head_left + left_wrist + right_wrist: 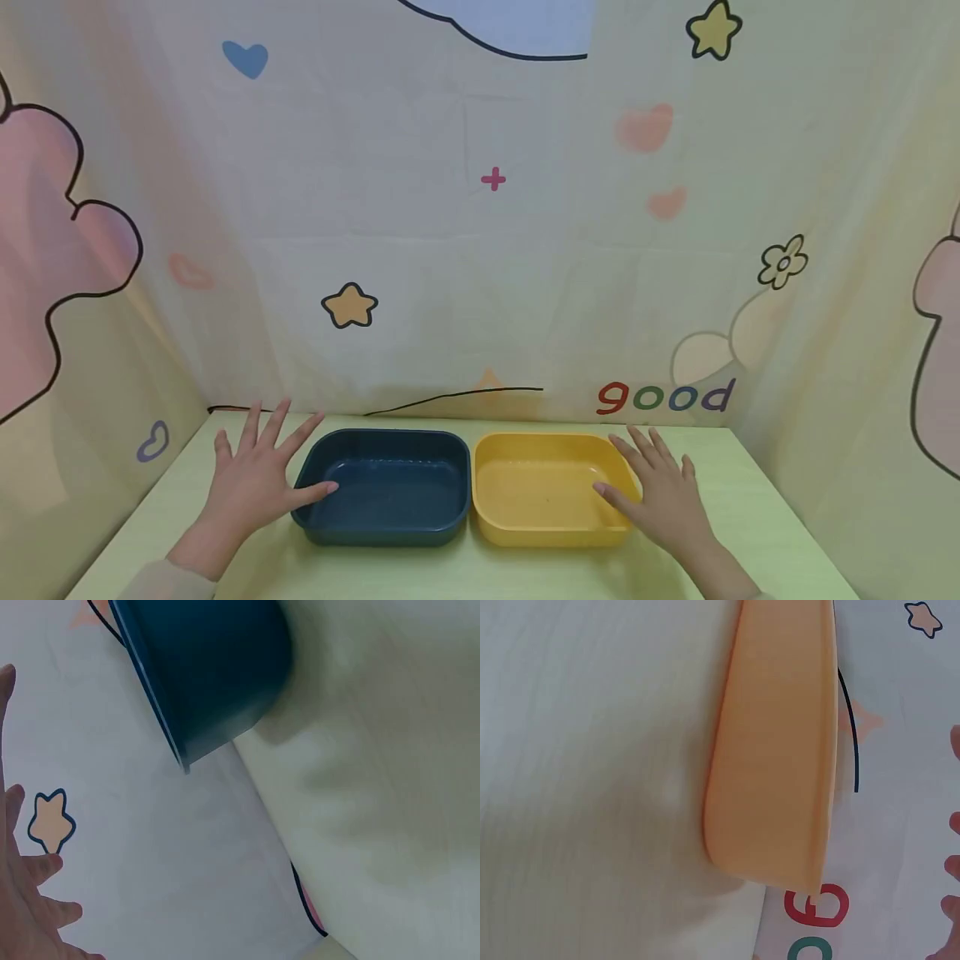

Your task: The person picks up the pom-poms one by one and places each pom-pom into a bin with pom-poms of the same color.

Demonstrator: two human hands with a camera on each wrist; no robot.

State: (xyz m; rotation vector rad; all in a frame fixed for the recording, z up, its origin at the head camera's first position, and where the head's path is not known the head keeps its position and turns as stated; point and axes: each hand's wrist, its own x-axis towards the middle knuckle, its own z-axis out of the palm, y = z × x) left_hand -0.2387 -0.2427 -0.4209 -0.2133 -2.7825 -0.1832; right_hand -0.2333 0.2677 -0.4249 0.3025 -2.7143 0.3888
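A dark blue rectangular tray and a yellow one sit side by side on the table, their near ends almost meeting. My left hand hovers at the blue tray's left side, fingers spread, its thumb overlapping the rim in the head view. On the other side, my right hand is over the yellow tray's right edge, fingers apart and thumb over the inside. Neither hand holds anything. The left wrist view shows the blue tray's outer wall; the right wrist view shows the yellow tray's side.
The pale green table ends at a hanging cloth backdrop printed with stars, hearts and the word "good". More of this cloth closes off the left and right sides.
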